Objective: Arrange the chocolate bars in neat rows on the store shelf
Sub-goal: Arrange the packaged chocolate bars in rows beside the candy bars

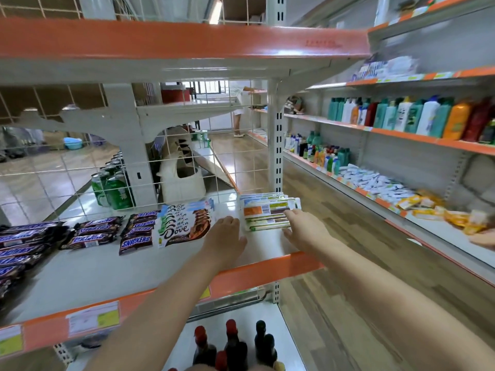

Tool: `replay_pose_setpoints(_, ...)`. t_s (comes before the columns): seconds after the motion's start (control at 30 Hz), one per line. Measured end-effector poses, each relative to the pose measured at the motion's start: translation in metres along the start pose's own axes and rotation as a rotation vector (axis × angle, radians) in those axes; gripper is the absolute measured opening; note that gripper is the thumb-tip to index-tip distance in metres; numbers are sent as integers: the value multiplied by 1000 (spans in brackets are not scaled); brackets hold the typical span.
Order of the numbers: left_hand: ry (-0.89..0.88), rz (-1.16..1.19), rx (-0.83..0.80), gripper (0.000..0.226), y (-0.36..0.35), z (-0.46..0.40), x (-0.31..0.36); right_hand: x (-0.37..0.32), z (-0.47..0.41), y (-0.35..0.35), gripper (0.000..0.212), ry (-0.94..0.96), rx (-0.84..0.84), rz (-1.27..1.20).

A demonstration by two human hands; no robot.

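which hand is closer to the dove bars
Left. The left hand lies at the right edge of the Dove bars, while the right hand is farther right, on the stack of white-and-orange packets.
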State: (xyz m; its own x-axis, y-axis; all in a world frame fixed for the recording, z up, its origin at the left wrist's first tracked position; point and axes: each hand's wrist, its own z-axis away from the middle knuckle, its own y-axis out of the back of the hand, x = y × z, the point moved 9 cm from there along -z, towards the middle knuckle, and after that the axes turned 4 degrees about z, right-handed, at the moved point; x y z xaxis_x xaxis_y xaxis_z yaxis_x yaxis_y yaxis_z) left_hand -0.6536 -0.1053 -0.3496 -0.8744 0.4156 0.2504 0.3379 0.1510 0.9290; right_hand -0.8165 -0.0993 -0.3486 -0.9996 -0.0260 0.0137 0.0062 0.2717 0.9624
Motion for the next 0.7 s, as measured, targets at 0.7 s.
replay_pose_setpoints(0.7,-59,-22,70,39,-4,-36,-17,-20,-67,-17,26,239,8,354)
